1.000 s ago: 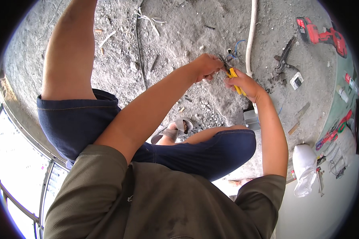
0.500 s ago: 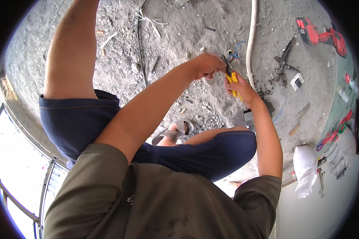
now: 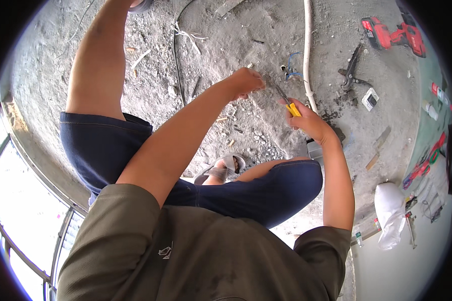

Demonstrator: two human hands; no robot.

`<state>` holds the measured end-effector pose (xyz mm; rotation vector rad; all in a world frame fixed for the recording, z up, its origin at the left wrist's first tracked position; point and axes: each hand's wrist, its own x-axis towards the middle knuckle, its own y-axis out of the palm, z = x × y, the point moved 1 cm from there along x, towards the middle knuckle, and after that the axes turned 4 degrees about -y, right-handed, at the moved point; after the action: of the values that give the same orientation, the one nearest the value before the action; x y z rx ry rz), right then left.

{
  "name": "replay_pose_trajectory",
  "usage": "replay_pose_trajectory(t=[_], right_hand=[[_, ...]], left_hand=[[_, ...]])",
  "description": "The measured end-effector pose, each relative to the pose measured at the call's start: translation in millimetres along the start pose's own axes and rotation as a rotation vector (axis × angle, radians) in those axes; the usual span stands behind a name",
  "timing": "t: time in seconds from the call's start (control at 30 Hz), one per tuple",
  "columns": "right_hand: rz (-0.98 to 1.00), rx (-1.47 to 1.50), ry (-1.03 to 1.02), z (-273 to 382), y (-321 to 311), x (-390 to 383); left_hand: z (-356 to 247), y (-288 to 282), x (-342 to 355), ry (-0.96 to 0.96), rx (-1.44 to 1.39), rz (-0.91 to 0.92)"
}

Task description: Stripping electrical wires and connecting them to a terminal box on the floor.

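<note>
My right hand [image 3: 309, 121] is closed round a pair of pliers [image 3: 293, 108] with yellow grips, its dark jaws tilted up and to the left. Left of the jaw tips, a short gap away, is my left hand [image 3: 247, 83], its fingers curled together. Whatever the left fingers pinch, if anything, is too small and blurred to make out. Blue wires [image 3: 292, 74] stick up from the rough floor just beyond the pliers, touched by neither hand.
A white conduit [image 3: 307, 50] runs beside the wires. To the right lie a red cordless power tool [image 3: 394, 37], a dark hand tool [image 3: 353, 75], a small white device [image 3: 370, 99] and a flat-bladed tool [image 3: 378, 149]. A white sack [image 3: 389, 213] stands lower right. Rubble and a dark cable [image 3: 176, 60] lie left.
My left hand has pulled away to the left from the pliers' jaws. The pliers have moved slightly down, away from the blue wires. The view has shifted a little.
</note>
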<state>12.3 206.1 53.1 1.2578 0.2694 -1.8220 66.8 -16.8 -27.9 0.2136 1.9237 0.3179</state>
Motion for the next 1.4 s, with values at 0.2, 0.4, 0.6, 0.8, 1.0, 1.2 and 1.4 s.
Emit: replay_pose_trajectory(t=[0.2, 0.4, 0.6, 0.8, 1.0, 1.2, 1.4], right_hand=[[-0.207, -0.193, -0.297, 20.8, 7.3, -67.1], [-0.463, 0.005, -0.621, 1.9, 13.3, -156.6], [-0.82, -0.324, -0.421, -15.8, 31.8, -216.0], [-0.875, -0.274, -0.468, -36.0, 35.4, -254.9], [-0.868, -0.455, -0.496, -41.7, 41.2, -281.5], [-0.96, -0.478, -0.537, -58.8, 33.4, -297.8], [-0.981, -0.338, -0.53, -89.4, 19.4, -292.5]], left_hand=[[-67.0, -61.1, -40.8, 0.101, 0.571, -0.328], [-200.7, -121.1, -161.7, 0.506, 0.817, -0.669], [-172.2, -198.1, -282.4, 0.422, 1.048, -1.071], [-59.4, -242.0, -344.9, 0.27, 0.524, -1.186], [9.3, -231.5, -393.7, 0.228, 0.418, -1.312], [80.8, -248.4, -491.7, 0.223, 0.422, -1.461], [76.6, -234.8, -558.4, 0.268, 0.352, -1.359]])
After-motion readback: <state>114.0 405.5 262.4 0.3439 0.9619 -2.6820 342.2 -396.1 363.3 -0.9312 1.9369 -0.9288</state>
